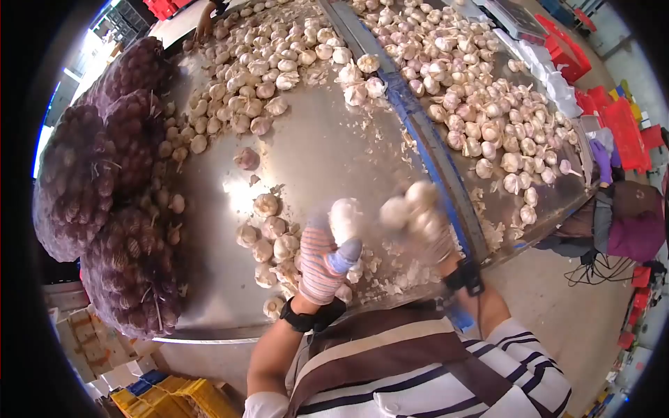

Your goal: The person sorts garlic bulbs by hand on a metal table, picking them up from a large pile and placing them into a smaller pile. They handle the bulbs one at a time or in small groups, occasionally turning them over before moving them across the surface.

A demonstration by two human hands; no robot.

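The left hand, in a striped glove with a blue fingertip patch, is raised above the near edge of the steel table and is closed around one garlic bulb; the bulb shows above the gloved fingers. The right hand, in a pale glove, is motion-blurred; it grips two pale garlic heads side by side, just right of the left hand and above the blue divider rail. Both wrists carry a black band.

Directly below and left of the left hand lies a small cluster of loose bulbs amid scattered dry skins. One single bulb lies apart near the table centre. A broad spread of garlic covers the far left half of the table. Beyond the rail, a second steel surface holds a further dense spread of bulbs.

Purple mesh sacks filled with garlic are stacked along the left table edge. Yellow crates stand on the floor at lower left, red crates at right. Another person's hand rests at the far table edge, top left
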